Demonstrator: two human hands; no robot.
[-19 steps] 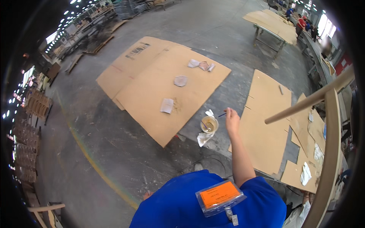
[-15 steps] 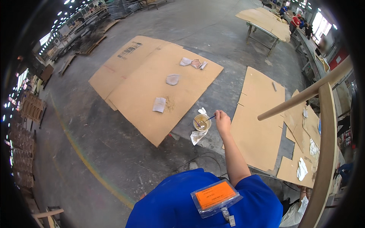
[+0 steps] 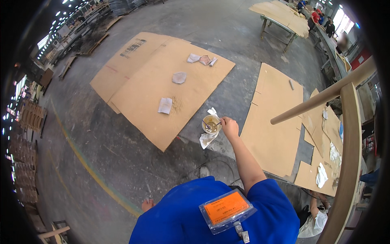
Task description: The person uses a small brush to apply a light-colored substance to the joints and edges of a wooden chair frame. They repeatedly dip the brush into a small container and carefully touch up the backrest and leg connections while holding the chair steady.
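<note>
Down on the concrete floor (image 3: 122,154), your right hand (image 3: 230,127) has its grip clamped on a thin stick (image 3: 214,124) dipped into a small round cup (image 3: 211,123) of tan liquid, resting on white rag (image 3: 207,139) beside cardboard sheet (image 3: 162,81); your left hand is out of view

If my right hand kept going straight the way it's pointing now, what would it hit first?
Most likely the small round cup of tan liquid. The right hand reaches left toward it, holding a thin stick whose tip already sits in the cup. Depth is unclear from this overhead view.
</note>
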